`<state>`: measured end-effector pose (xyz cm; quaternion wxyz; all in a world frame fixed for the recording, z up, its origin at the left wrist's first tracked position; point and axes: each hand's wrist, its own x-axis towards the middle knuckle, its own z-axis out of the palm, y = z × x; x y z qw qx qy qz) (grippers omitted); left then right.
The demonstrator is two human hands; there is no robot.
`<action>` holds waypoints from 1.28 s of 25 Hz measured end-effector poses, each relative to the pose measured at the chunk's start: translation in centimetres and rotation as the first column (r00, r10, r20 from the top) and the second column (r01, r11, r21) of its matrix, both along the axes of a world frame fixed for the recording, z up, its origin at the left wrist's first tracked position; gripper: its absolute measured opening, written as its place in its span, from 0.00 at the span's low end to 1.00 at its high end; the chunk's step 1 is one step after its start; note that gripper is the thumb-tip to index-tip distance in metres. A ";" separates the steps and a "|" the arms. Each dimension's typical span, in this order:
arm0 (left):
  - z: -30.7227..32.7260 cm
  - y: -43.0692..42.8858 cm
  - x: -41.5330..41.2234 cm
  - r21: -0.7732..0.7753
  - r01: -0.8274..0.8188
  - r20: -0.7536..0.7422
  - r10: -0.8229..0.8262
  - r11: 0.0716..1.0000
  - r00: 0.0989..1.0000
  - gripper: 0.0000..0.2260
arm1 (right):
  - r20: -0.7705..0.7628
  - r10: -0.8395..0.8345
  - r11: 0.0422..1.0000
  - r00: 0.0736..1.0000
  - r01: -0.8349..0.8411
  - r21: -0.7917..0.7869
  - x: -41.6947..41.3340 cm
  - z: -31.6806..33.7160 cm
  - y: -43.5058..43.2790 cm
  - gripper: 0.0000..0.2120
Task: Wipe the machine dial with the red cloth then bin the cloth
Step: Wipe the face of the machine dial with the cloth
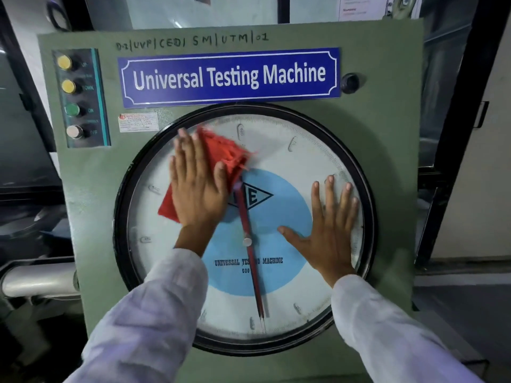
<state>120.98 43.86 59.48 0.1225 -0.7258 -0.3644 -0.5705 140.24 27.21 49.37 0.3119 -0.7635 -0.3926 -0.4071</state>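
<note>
Pressing the frayed red cloth (221, 158) flat on the round glass-covered white dial (304, 150), upper left of its centre, the left hand (197, 186) lies open; the right hand (330, 228) rests open and empty on the dial's right side. Nothing pinches the cloth, so it may slip down.

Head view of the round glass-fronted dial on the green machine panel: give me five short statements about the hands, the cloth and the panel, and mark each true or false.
1. The left hand presses the red frayed cloth flat on the round black-rimmed dial. True.
2. The right hand holds a second cloth. False: it lies bare and open-palmed on the dial glass.
3. The cloth covers the dial's lower right. False: it sits upper left of centre.
4. The blue rectangular nameplate is mounted above the dial. True.
5. The column of four round push buttons is right of the dial. False: it is at the panel's upper left.
</note>
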 end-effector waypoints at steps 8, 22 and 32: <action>1.0 -3.2 3.9 -0.084 0.019 0.123 -0.009 0.996 0.992 0.31 | -0.022 -0.042 0.999 0.999 0.042 0.000 -0.6 -0.4 0.3 0.57; 1.7 -2.9 3.4 -0.149 0.042 0.180 -0.015 0.988 0.983 0.31 | -0.083 -0.017 0.999 0.996 0.020 0.027 -1.4 -0.4 0.1 0.57; 1.1 -2.0 3.0 -0.057 0.005 0.107 0.001 0.998 0.994 0.30 | -0.042 -0.056 0.998 0.998 0.057 0.029 -1.0 -0.6 0.8 0.57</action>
